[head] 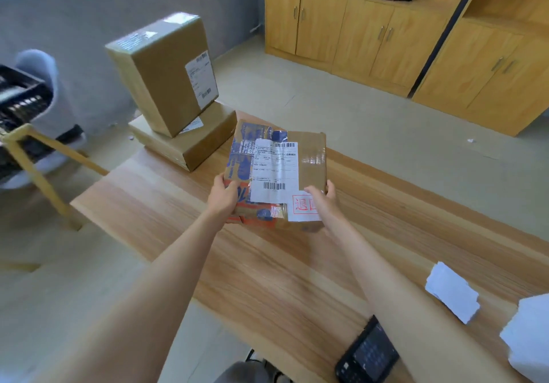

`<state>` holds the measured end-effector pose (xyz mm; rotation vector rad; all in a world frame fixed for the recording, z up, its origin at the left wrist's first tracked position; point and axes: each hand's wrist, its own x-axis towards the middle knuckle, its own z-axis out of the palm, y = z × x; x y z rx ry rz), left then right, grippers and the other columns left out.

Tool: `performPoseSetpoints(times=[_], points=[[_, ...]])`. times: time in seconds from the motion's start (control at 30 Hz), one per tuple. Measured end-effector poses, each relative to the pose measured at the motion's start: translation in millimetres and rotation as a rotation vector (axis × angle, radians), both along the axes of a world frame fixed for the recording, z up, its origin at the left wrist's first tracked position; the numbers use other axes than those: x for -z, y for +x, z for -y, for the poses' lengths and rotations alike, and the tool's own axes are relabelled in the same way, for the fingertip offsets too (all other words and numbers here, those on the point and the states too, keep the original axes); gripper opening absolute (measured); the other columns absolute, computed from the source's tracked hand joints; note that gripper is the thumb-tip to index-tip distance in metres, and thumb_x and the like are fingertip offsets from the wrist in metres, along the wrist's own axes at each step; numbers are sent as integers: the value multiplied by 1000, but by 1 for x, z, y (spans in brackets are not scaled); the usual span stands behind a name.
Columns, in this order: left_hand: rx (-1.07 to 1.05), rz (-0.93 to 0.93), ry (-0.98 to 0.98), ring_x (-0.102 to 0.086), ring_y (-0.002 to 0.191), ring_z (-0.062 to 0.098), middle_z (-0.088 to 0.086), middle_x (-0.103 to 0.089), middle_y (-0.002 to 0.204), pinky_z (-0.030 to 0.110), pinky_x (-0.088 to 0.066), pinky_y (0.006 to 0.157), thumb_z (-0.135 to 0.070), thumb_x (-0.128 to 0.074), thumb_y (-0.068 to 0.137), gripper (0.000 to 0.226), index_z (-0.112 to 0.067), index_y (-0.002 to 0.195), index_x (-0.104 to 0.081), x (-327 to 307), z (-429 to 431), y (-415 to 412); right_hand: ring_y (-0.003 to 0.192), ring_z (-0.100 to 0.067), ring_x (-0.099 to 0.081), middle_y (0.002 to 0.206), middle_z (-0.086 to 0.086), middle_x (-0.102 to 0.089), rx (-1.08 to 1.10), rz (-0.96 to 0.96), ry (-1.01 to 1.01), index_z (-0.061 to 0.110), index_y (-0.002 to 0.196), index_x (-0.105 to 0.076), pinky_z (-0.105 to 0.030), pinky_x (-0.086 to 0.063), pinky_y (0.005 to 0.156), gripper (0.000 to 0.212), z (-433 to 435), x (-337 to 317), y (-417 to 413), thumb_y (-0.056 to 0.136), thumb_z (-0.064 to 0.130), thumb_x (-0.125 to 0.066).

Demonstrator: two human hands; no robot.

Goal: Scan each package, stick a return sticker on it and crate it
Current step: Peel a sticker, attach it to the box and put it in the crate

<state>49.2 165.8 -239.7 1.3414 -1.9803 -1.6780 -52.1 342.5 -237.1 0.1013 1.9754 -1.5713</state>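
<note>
A taped cardboard package (pixel 309 150) with blue print and a white shipping label sits in the middle of the wooden table (pixel 166 222). A white return sticker (pixel 300 207) with red characters is on its near right corner. My left hand (pixel 224 194) grips the package's near left edge. My right hand (pixel 325 197) holds its near right corner, partly over the sticker. A black handheld scanner (pixel 367 353) lies on the table's near edge. A black crate (pixel 20 97) stands at the far left on a chair.
Two more cardboard boxes are stacked at the table's far left end, a tall box (pixel 162 73) on a flat box (pixel 190 142). White sticker sheets (pixel 453 292) lie at the right. Wooden cabinets (pixel 386 32) line the far wall.
</note>
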Motion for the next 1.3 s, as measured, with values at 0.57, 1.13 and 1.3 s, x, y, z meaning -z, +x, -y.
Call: performPoseSetpoints(times=[0.57,1.13,1.3], points=[[-583,-82,-83,-61,96,21,5,-60,118,31,-47,78,-21,-42,95,40,-16,135,-38,-44,65,207,83,-17,-63,112,-8,-63,-574,-85,-154,14,141,-33,-22,-46,59,58,152,-44,128,89,13,-57],[-762,-108,-146,-61,97,23,6,-61,114,33,-48,80,-28,-42,95,38,-19,132,-41,-48,237,383,69,-13,-61,89,-3,-63,-806,-158,-101,16,116,-41,-22,-44,56,32,352,-67,285,89,22,-58],[-771,-87,-151,-62,99,23,4,-61,113,36,-50,85,-30,-40,96,38,-20,133,-42,-45,286,416,72,-11,-61,91,-1,-63,-831,-150,-145,23,119,-42,-23,-45,59,32,400,-67,317,90,19,-56]])
